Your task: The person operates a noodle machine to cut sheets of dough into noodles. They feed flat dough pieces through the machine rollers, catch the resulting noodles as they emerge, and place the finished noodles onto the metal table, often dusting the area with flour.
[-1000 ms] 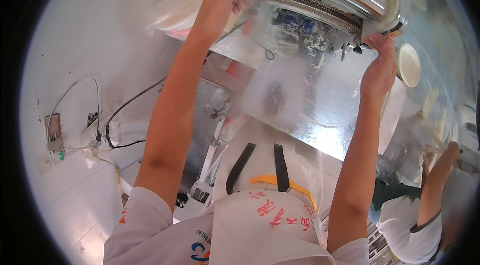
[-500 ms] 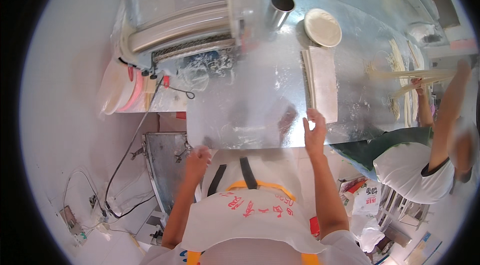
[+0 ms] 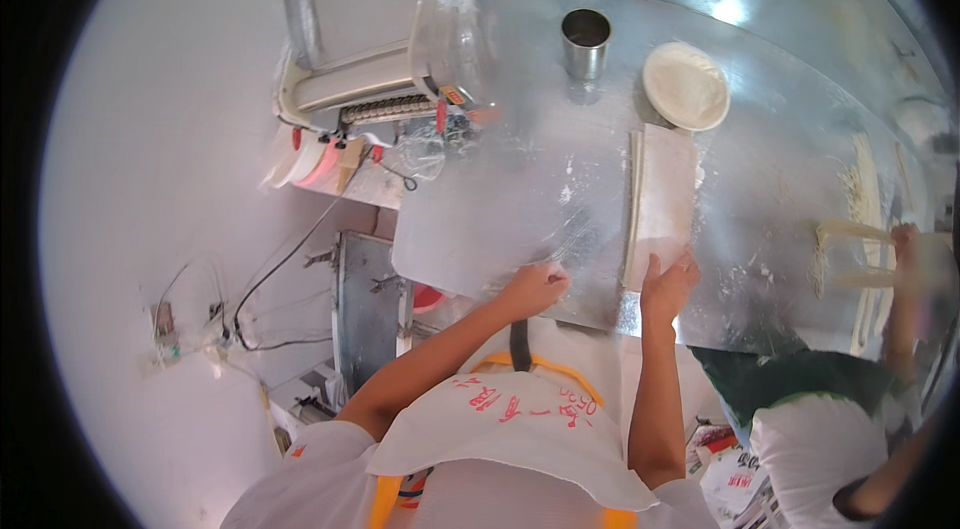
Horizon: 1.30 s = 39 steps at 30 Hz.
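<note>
Stainless tabletop [image 3: 760,179], flour-dusted. Right hand [image 3: 668,281] pinches near end of folded dough sheet [image 3: 660,199]; left hand [image 3: 535,287] rests flat, holding nothing. Dough likely soft, limp, tearable: support from beneath. Steel cup [image 3: 586,41] and white bowl [image 3: 686,85] stand beyond.

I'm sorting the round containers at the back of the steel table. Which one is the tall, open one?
The steel cup, standing upright with a dark open mouth. The white bowl to its right is wide, shallow and pale.
</note>
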Available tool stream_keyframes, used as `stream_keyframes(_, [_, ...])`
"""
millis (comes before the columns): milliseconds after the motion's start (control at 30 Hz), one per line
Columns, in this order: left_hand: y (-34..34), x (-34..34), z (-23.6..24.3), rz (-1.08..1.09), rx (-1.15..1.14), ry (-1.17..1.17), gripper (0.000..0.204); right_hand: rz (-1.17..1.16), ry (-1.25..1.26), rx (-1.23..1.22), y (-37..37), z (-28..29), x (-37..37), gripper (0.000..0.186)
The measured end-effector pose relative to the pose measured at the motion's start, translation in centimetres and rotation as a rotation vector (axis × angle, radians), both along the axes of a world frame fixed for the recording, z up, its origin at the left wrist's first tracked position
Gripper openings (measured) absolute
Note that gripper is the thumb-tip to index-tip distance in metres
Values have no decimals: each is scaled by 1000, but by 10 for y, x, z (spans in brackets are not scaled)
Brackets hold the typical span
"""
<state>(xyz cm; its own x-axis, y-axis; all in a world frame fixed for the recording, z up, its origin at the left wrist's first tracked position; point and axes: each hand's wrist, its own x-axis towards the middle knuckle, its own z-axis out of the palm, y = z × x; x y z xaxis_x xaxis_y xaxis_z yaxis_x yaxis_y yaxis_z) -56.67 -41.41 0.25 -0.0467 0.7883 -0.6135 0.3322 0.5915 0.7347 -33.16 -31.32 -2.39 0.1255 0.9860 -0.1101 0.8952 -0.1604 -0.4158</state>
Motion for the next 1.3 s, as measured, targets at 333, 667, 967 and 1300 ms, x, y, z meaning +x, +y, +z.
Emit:
stream_keyframes(333, [7, -77, -23, 335, -55, -20, 27, -45, 527, -231, 53, -4, 36, 42])
stream_keyframes(667, [32, -5, -20, 328, -51, -641, 62, -87, 1122, -656, 39, 50, -16, 14])
stream_keyframes(967, [-2, -62, -18, 404, 40, -751, 60, -100, 1549, -869, -15, 43, -73, 23])
stream_keyframes(1300, [-4, -110, 47, 34, 115, -222, 59, -754, 1831, -1066, -38, -42, -115, 58])
